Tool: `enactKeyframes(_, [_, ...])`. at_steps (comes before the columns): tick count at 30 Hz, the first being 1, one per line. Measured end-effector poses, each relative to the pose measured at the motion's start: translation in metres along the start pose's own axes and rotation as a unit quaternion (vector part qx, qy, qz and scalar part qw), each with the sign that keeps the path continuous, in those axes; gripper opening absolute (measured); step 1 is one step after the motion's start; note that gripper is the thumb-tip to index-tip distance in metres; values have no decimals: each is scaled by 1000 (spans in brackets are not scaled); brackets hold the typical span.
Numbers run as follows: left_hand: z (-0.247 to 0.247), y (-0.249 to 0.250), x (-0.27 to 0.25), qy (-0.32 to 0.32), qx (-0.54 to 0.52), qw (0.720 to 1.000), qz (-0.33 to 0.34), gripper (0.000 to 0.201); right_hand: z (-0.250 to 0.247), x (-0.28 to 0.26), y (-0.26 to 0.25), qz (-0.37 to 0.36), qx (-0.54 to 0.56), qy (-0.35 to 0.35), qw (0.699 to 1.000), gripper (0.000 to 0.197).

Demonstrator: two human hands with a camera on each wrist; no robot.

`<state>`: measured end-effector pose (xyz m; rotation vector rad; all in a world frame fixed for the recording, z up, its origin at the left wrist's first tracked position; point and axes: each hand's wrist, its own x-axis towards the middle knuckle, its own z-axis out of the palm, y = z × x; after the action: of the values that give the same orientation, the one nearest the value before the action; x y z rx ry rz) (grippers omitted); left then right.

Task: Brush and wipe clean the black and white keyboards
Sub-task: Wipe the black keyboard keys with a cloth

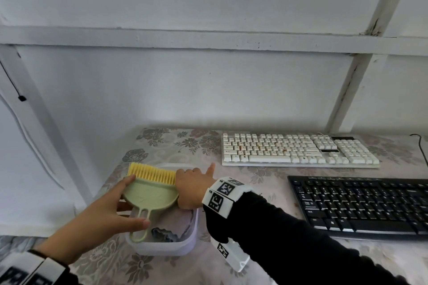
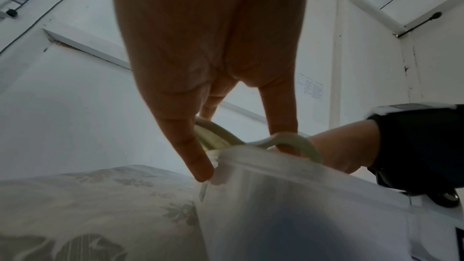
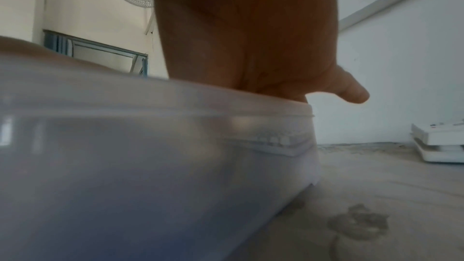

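Note:
The white keyboard [image 1: 298,149] lies at the back of the table and the black keyboard [image 1: 361,203] in front of it on the right. A green dustpan [image 1: 150,194] with a yellow brush [image 1: 151,173] nested in it hangs over a translucent tub [image 1: 192,233]. My left hand [image 1: 108,213] holds the dustpan, thumb across its looped handle [image 2: 296,142]. At the brush's right end my right hand [image 1: 192,187] curls its fingers down into the tub, thumb sticking out; the tub's rim [image 3: 150,102] hides its fingertips.
A crumpled grey cloth [image 1: 162,235] lies in the tub's bottom. A flowered tablecloth [image 1: 176,143] covers the table, which stands against a white wall. A black cable [image 1: 420,143] runs off at the far right. The table's left edge is just beyond the tub.

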<state>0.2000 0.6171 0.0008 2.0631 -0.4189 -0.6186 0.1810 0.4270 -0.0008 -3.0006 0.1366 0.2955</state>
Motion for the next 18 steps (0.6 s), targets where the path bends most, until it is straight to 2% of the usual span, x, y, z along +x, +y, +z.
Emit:
enactKeyframes(3, [0,2,-1,-1,-6,1000,-3,150,-6,1,2,1,30,19,999,53])
enactKeyframes(6, [1,3,-1,2,-14,1000,-1,140,-16,1,8,3,74,85,994,49])
enactKeyframes(11, [7,6,5,1,60,998,-2,118,-39,-5,35,-17,223,214,951,35])
enactKeyframes(15, [12,7,6,31,178,984,12,132,-62,-22,80,-12,298,256,919,43])
enactKeyframes(16, [11,7,4,54,205,977,15,126,-66,-26,91,-3,299,267,916,43])
enactKeyframes(18, [17,16,2,113,228,966,47,94,-72,-36,123,25,289,282,914,37])
